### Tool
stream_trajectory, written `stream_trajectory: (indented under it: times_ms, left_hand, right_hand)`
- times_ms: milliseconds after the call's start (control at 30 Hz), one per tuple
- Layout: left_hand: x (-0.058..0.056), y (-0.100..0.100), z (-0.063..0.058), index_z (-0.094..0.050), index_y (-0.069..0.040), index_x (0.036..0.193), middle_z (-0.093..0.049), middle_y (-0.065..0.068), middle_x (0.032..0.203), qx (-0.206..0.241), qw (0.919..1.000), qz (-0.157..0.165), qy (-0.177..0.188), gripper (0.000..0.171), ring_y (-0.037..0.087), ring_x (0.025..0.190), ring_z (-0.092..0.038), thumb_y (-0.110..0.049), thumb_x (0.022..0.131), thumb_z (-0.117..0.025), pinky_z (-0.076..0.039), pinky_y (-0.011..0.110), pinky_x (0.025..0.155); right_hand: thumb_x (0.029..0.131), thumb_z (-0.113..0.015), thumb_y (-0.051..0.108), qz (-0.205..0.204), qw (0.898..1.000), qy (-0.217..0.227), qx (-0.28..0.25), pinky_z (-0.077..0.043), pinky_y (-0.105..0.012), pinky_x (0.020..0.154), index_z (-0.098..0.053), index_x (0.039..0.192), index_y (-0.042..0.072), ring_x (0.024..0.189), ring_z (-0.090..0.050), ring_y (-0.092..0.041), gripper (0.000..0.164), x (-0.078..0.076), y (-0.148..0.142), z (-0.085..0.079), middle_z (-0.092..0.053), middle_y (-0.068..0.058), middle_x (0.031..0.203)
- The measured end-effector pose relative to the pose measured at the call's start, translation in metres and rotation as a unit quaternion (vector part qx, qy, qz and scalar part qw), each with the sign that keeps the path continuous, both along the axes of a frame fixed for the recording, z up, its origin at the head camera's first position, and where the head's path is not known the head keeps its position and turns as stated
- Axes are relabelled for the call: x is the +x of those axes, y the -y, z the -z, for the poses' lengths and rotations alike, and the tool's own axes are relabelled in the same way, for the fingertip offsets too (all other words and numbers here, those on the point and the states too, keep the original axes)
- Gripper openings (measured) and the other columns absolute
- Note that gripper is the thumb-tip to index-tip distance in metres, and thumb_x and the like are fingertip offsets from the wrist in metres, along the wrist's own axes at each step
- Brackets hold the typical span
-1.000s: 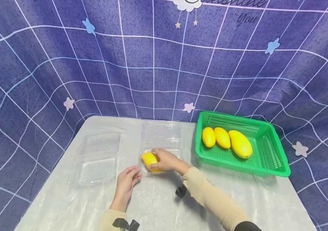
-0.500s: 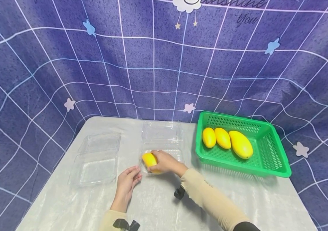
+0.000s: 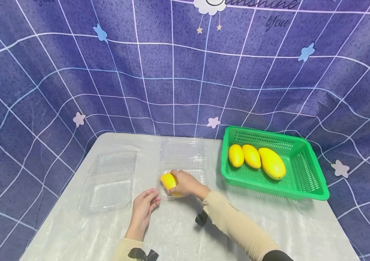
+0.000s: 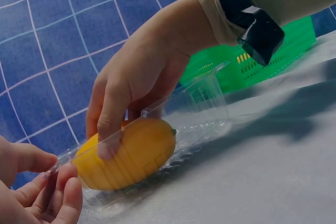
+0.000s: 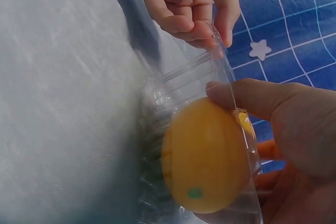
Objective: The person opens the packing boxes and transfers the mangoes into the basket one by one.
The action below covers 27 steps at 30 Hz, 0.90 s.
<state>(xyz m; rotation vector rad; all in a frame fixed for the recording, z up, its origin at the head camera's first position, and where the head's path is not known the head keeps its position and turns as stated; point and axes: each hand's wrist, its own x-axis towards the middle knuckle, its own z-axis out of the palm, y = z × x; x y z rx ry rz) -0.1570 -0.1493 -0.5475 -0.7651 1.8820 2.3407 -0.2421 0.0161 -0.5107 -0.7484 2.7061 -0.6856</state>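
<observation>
My right hand (image 3: 187, 183) grips a yellow mango (image 3: 167, 180) from above, inside the near half of a clear plastic clamshell box (image 3: 201, 175). The left wrist view shows that mango (image 4: 149, 148) lying low behind the see-through wall, with my right thumb and fingers around it. At the box's left corner, my left hand (image 3: 144, 206) pinches the rim between thumb and fingers. In the right wrist view the left hand (image 5: 191, 3) holds this rim, while a green stem spot shows on the mango (image 5: 210, 156). The box's lid (image 3: 183, 148) lies folded back, away from me.
A second clear clamshell box (image 3: 108, 192) stands open on the left of the white-covered table (image 3: 171, 232). To the right, a green basket (image 3: 302, 188) holds three yellow mangoes (image 3: 251, 156). A purple-blue gridded curtain (image 3: 158, 87) hangs behind the table.
My right forearm has shifted slightly to the left, its hand staying on the mango in the box. The left hand keeps its pinch on the rim.
</observation>
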Motion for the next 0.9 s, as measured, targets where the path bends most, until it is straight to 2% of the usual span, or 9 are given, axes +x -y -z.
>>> stream_trajectory:
  times_ms: [467, 700, 900]
  left_hand:
    - [0.0, -0.001, 0.0, -0.055, 0.006, 0.126, -0.065, 0.011, 0.108, -0.013, 0.9999, 0.001, 0.009, 0.036, 0.011, 0.083, -0.065, -0.011, 0.094, -0.059, -0.059, 0.022, 0.076]
    - [0.0, -0.001, -0.002, -0.054, 0.008, 0.126, -0.064, 0.012, 0.109, -0.007, 1.0, 0.002, 0.003, 0.037, 0.013, 0.083, -0.065, -0.011, 0.094, -0.059, -0.058, 0.022, 0.075]
    - [0.001, -0.001, -0.002, -0.053, 0.009, 0.127, -0.065, 0.007, 0.103, -0.001, 1.0, 0.004, -0.003, 0.039, 0.01, 0.08, -0.065, -0.011, 0.095, -0.06, -0.058, 0.021, 0.075]
  right_hand:
    - [0.071, -0.082, 0.035, -0.008, 1.0, -0.011, 0.002, -0.053, -0.03, 0.083, -0.052, 0.135, 0.007, 0.095, -0.062, -0.019, 0.076, -0.001, -0.007, 0.001, -0.066, -0.009, 0.115]
    - [0.072, -0.081, 0.034, -0.003, 1.0, 0.003, -0.001, -0.052, -0.031, 0.081, -0.05, 0.136, 0.008, 0.094, -0.061, -0.019, 0.076, -0.001, -0.01, -0.005, -0.065, -0.009, 0.115]
    - [0.073, -0.08, 0.033, -0.006, 1.0, 0.009, -0.021, -0.052, -0.03, 0.08, -0.052, 0.134, 0.008, 0.095, -0.061, -0.018, 0.072, -0.003, -0.013, -0.013, -0.066, -0.007, 0.115]
